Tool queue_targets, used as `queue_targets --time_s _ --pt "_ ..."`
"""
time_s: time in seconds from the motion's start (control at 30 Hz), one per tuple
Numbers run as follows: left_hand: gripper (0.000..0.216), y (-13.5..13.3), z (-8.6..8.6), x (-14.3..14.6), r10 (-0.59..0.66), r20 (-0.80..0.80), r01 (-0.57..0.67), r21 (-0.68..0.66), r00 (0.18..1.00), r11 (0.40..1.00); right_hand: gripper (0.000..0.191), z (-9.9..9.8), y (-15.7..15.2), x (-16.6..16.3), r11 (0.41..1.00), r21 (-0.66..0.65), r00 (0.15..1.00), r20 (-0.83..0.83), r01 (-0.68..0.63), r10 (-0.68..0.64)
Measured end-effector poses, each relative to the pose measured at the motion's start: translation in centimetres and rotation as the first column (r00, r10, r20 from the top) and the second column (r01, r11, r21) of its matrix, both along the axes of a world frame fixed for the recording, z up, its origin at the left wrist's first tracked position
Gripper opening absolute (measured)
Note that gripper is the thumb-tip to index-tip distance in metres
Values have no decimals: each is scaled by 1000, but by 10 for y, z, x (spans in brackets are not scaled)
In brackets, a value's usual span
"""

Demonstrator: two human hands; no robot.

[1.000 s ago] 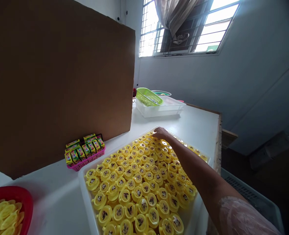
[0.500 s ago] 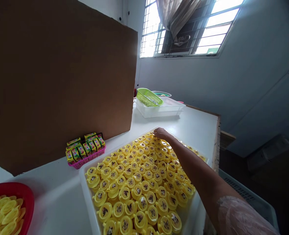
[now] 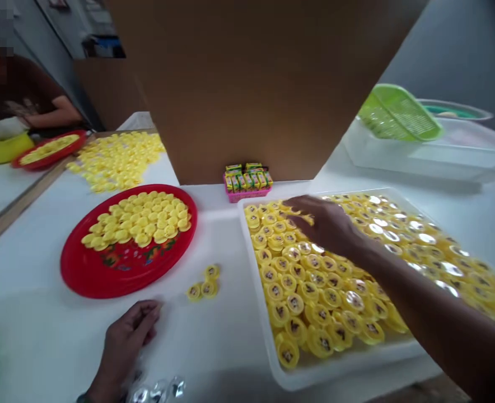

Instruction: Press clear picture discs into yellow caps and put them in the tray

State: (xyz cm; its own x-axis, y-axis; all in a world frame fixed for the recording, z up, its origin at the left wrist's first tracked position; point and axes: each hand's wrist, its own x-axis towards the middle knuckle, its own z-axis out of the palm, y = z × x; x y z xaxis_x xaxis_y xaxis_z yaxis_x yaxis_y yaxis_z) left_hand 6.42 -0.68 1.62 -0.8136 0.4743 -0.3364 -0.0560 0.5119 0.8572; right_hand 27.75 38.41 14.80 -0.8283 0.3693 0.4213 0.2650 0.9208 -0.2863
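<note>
My right hand (image 3: 325,223) hovers over the back left part of a white tray (image 3: 268,336), its fingers apart and bent downward, with nothing visible between them. The tray is filled with small round yellow containers (image 3: 318,312) with printed pictures under clear tops. My left hand (image 3: 130,331) rests on the white table, its fingers curled together; whatever they hold, if anything, is hidden. Just beyond it lie three yellow containers (image 3: 208,289) of the same kind. Several clear round pieces (image 3: 158,390) lie near my left wrist.
A red plate (image 3: 92,280) carries many plain yellow pieces; more yellow pieces (image 3: 117,159) are spread behind it. A pink basket (image 3: 247,195) of little boxes stands before a brown cardboard panel (image 3: 247,89). A green basket (image 3: 398,115) sits at right. Another person (image 3: 33,103) works at far left.
The view has swung left, bringing in the red plate, my left hand and another person. My right hand has moved from the tray's far edge to its back left part.
</note>
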Motion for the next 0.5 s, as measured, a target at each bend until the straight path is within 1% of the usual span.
queue_targets --time_s 0.03,0.07,0.1,0.17,0.23,0.3,0.4,0.5 --pt "53 2 2 -1 -5 30 4 18 1000 1000 25 -2 -25 -12 988 -41 988 44 -148 149" --pt "51 4 4 -1 -6 36 5 33 999 999 24 -6 -47 -25 959 -78 956 82 -274 280" --pt "49 7 6 -1 -10 38 8 44 999 999 25 -11 -67 -36 923 -108 915 132 -369 381" --pt "48 11 8 0 -24 37 22 58 999 998 31 -24 -95 -58 873 -124 836 253 -471 487" --pt "47 11 10 2 -38 28 36 64 999 997 39 -37 -111 -76 850 -101 770 378 -517 513" --pt "48 9 10 3 -48 20 47 64 999 997 42 -49 -120 -91 840 -72 722 477 -537 502" --pt "49 7 9 1 -41 16 40 51 999 998 35 -60 -127 -108 830 -37 671 570 -556 475" --pt "51 4 7 -2 -41 12 40 29 999 999 24 -65 -131 -118 820 -9 634 629 -573 450"
